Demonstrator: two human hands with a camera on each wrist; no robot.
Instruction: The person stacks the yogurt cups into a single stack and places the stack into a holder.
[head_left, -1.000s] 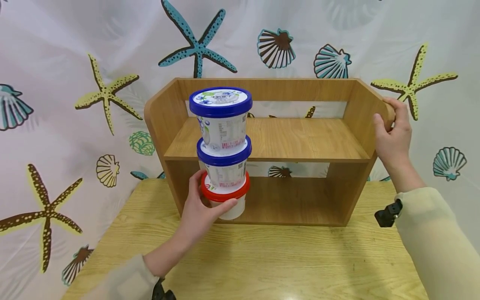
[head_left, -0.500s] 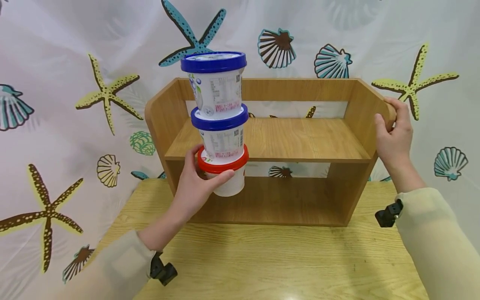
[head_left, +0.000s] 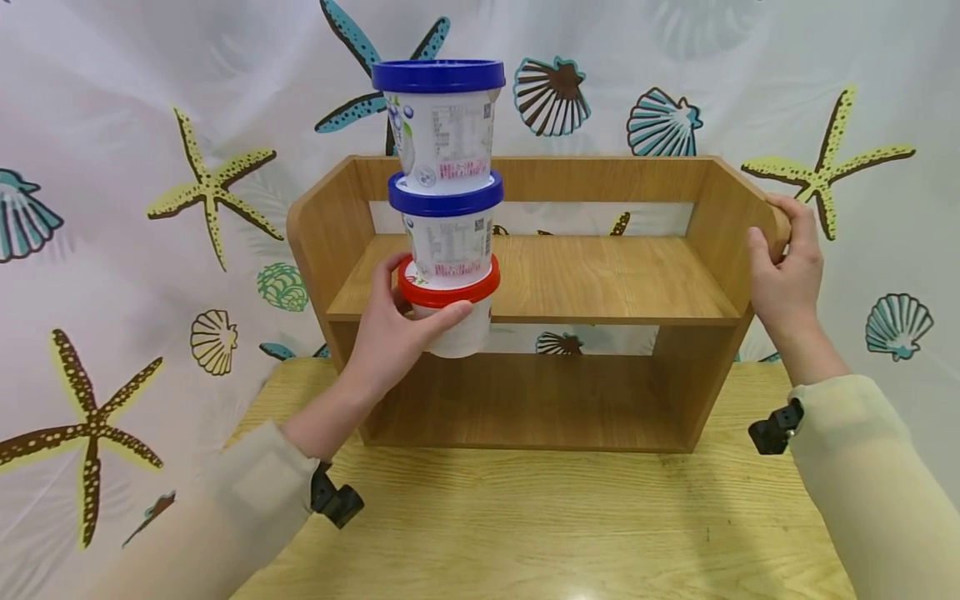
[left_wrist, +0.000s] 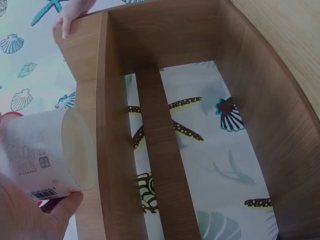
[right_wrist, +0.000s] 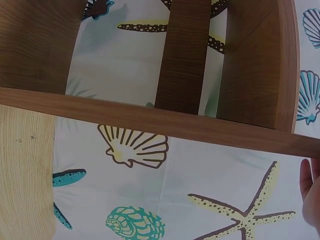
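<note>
My left hand [head_left: 393, 333] grips a red-lidded tub [head_left: 461, 329], thumb across its front and fingers round its left side. On that tub stand two blue-lidded tubs, a middle one [head_left: 450, 242] and a top one [head_left: 444, 133], stacked upright. The stack overlaps the left part of a wooden shelf unit [head_left: 600, 271], its lowest tub near the level of the middle board. In the left wrist view the held tub's bottom [left_wrist: 80, 150] shows beside the board edge. My right hand [head_left: 791, 267] holds the rounded upper front edge of the unit's right side panel.
The unit has an upper and a lower level [head_left: 577, 404] and stands on a light wood table [head_left: 510, 525]. Behind hangs a white cloth [head_left: 247, 75] printed with starfish and shells. Small black cameras [head_left: 337, 500] sit at both wrists.
My left hand has raised the three stacked tubs from near the lower level to about the middle board's height. My right hand has stayed on the side panel.
</note>
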